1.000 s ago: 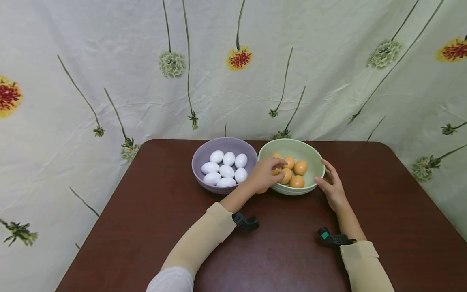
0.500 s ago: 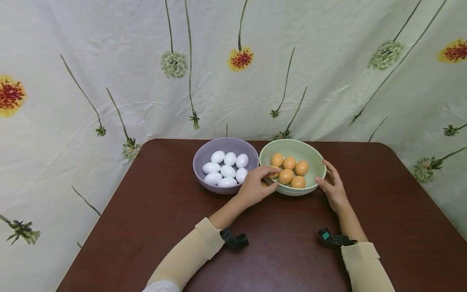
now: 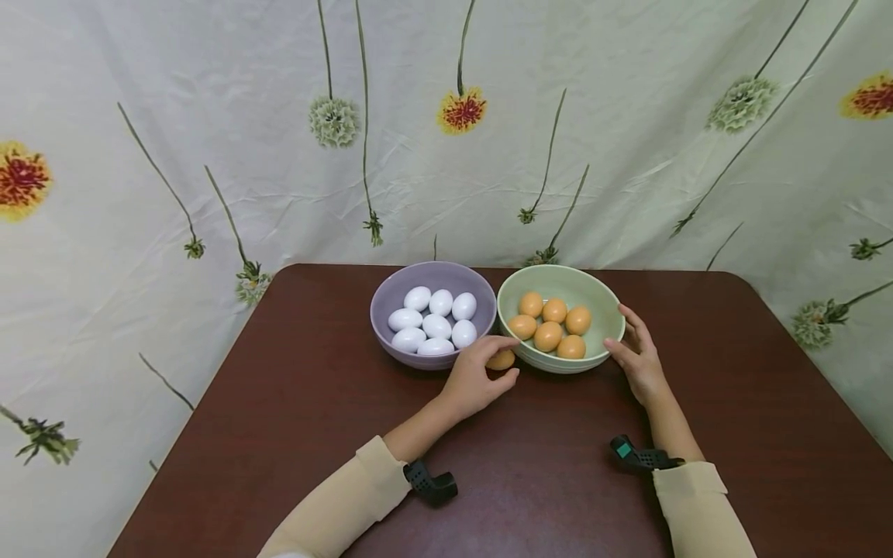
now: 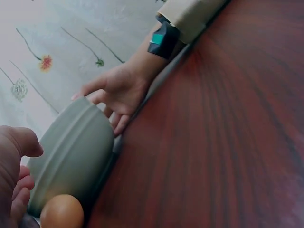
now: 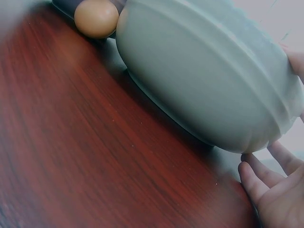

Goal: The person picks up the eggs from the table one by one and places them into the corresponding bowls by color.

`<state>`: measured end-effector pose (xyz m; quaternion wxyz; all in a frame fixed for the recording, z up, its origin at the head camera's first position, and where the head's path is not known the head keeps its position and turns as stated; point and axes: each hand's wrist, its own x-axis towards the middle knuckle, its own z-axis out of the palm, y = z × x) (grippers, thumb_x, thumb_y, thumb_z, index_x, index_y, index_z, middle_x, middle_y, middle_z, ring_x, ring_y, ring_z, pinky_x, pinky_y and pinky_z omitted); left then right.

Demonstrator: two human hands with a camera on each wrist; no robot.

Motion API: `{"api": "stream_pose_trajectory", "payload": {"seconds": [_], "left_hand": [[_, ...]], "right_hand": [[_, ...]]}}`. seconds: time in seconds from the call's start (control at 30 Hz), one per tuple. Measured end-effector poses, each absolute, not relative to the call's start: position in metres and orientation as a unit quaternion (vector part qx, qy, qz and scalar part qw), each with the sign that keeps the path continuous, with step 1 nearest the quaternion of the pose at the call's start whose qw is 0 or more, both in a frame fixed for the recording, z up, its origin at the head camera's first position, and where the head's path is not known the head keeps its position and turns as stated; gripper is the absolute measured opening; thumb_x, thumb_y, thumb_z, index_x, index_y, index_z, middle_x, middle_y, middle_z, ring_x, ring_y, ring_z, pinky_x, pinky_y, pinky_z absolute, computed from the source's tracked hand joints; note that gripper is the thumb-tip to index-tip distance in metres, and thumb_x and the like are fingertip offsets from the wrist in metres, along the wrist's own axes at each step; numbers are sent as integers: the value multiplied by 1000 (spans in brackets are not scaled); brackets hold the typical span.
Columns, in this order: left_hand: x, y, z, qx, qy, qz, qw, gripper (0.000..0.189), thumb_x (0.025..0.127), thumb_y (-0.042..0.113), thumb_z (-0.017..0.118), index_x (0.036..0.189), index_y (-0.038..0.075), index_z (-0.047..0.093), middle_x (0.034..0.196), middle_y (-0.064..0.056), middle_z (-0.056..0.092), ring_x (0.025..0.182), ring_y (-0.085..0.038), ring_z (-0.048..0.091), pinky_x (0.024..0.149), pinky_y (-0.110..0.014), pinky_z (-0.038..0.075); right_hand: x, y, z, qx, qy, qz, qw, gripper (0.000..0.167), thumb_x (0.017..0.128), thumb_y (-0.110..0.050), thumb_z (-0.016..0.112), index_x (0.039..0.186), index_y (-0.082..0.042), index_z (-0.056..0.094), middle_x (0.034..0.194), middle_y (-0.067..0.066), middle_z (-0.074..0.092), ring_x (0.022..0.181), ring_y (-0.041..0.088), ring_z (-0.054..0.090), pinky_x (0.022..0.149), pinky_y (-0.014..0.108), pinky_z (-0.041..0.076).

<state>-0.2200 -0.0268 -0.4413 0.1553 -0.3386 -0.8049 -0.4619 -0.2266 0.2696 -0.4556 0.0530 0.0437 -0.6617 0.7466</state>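
Note:
A brown egg (image 3: 501,359) lies on the table in front of the gap between a purple bowl (image 3: 382,298) and a green bowl (image 3: 603,298). My left hand (image 3: 474,380) is beside this egg, thumb and fingers spread apart; in the left wrist view the egg (image 4: 61,212) lies below its fingers, apart from them. Several brown eggs (image 3: 547,336) sit inside the green bowl, and several white eggs (image 3: 436,326) fill the purple one. With thumb at the rim and fingers round the outer side, my right hand (image 3: 640,360) holds the green bowl's right edge.
The bowls stand side by side, almost touching, near the far edge of a dark reddish-brown table (image 3: 293,372). Behind it hangs a pale curtain (image 3: 251,93) printed with flowers. A black band (image 3: 431,484) is on the left wrist, another (image 3: 645,456) on the right.
My left hand has drawn back from inside the green bowl, down and leftward to the brown egg on the table, now more visible. The right hand has stayed on the bowl.

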Motion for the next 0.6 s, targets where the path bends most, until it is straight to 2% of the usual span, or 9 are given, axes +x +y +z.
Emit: {"api": "stream_pose_trajectory", "payload": {"seconds": [0.13, 0.33, 0.47, 0.6], "left_hand": [[-217, -31, -444, -342, -820, -438, 137, 43, 82, 9, 75, 123, 5, 62, 124, -8, 61, 118, -21, 55, 100, -34, 42], [-211, -34, -442, -338, -848, -400, 78, 53, 87, 17, 72, 136, 6, 53, 143, -15, 47, 134, -27, 42, 107, -41, 36], [-211, -33, -441, -330, -864, -378, 50, 57, 89, 20, 70, 139, 3, 48, 146, -20, 42, 136, -30, 39, 108, -44, 34], [-211, -31, -441, -329, -873, -356, 60, 57, 87, 16, 71, 137, 0, 48, 141, -19, 47, 132, -30, 43, 107, -42, 35]], "right_hand": [[-227, 270, -456, 46, -661, 747, 54, 65, 96, -1, 56, 153, -19, 31, 142, 10, 29, 112, 13, 50, 84, 18, 47], [-226, 270, -456, 45, -658, 749, 58, 64, 96, 0, 56, 151, -19, 33, 140, 7, 31, 109, 13, 52, 82, 18, 47], [-227, 270, -457, 46, -658, 749, 58, 63, 96, 0, 56, 151, -19, 33, 140, 7, 31, 109, 12, 52, 82, 18, 47], [-227, 270, -457, 47, -660, 748, 57, 64, 96, -1, 56, 152, -19, 32, 140, 6, 32, 109, 13, 52, 83, 18, 47]]}}
